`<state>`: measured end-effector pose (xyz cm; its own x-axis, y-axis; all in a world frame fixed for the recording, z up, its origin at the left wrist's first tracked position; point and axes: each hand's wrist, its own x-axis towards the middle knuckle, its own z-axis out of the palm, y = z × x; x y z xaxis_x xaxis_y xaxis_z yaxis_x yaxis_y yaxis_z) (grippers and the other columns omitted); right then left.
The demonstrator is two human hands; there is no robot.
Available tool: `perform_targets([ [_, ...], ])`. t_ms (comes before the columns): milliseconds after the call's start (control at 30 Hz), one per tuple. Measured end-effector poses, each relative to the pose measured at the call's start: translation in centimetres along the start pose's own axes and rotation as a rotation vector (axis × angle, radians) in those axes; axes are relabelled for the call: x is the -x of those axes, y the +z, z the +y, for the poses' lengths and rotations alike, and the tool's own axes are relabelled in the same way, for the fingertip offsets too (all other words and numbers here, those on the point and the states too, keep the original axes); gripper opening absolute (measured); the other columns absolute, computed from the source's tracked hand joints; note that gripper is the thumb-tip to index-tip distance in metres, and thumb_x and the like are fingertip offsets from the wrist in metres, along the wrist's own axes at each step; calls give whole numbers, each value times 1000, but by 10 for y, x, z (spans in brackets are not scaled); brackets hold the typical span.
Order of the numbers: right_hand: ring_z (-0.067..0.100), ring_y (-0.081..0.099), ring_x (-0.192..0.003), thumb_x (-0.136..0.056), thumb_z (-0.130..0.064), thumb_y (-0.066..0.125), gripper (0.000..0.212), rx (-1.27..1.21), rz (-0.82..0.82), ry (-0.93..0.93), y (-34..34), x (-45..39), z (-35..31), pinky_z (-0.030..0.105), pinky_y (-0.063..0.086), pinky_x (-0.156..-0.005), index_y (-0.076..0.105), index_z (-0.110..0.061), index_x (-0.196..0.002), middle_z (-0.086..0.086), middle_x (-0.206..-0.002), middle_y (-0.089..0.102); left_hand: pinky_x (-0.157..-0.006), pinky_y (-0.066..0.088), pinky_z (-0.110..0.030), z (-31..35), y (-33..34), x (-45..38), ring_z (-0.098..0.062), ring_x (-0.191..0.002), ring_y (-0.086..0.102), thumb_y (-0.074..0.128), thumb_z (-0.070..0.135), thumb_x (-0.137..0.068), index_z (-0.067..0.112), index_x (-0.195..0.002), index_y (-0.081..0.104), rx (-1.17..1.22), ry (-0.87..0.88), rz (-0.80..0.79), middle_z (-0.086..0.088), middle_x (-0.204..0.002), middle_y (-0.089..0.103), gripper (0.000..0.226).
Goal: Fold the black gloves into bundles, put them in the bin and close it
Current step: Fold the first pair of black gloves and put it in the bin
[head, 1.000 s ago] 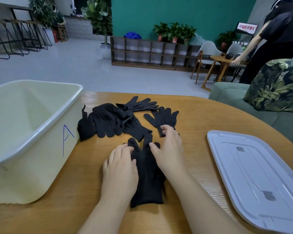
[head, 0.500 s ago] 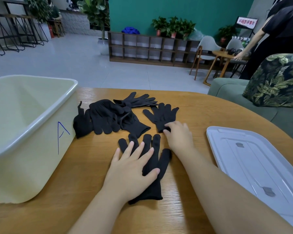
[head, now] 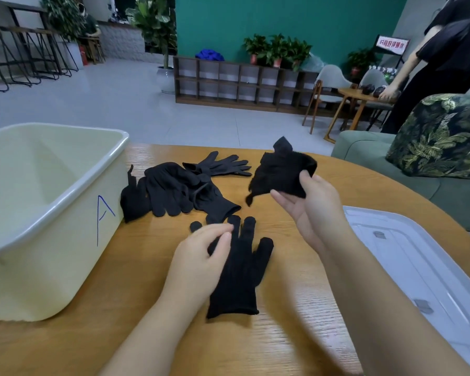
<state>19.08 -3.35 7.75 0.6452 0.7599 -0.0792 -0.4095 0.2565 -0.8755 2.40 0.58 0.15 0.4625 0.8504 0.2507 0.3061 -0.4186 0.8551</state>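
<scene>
One black glove lies flat on the wooden table, fingers pointing away from me. My left hand rests on its left side, fingers loosely curled over the glove's fingers. My right hand holds a second black glove up in the air above the table. A pile of several more black gloves lies behind, beside the cream bin, which stands open at the left and is marked with a blue "A". The bin's grey lid lies flat at the right.
A green sofa with a leaf-print cushion stands past the table's right edge. Another person in black stands at the far right by a small wooden table and chairs. A low shelf with plants lines the far wall.
My right hand has picked a glove off the table and lifted it up. My left hand went from pressing flat on the near glove to a loose curl over its fingers.
</scene>
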Motion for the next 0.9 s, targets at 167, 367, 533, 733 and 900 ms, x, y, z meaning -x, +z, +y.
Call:
perform_targets([
  [167,29,68,-101,-100,-19,36,33,-266,-216,83,10,35,9,35,58,-83,50,-2,-125,18,-117,66,-113,32,-38,43,4,-9,-8,-125,50,41,59,-87,26,-131,49,739,-333,-373,11,-133,54,55],
  [367,25,63,-112,-101,-12,33,32,-166,-324,134,-2,67,49,36,53,-93,49,-10,-128,11,-125,63,-98,47,-42,44,-8,-25,-30,-112,62,38,14,-99,-3,-124,52,1234,-392,-79,-21,-121,63,33],
  [533,25,66,-102,-93,-5,49,32,117,-209,54,-20,68,58,40,53,-88,45,-20,-121,15,-111,68,-96,48,-45,27,-14,-20,-32,-112,61,35,2,-97,-4,-125,49,1151,-443,-58,-21,-123,61,32],
  [733,3,69,-91,-89,5,51,55,552,-341,-65,-30,74,59,21,54,-79,53,-39,-121,-4,-98,73,-84,55,-40,16,-14,-14,-25,-100,68,40,-3,-94,1,-110,59,891,-351,-116,-15,-109,70,26],
  [900,1,69,-87,-86,6,53,54,745,-338,-39,-34,84,66,12,51,-73,55,-32,-124,-16,-116,64,-83,56,-37,4,-10,-11,-19,-101,68,41,-9,-90,12,-109,61,711,-261,-134,-5,-107,72,35],
])
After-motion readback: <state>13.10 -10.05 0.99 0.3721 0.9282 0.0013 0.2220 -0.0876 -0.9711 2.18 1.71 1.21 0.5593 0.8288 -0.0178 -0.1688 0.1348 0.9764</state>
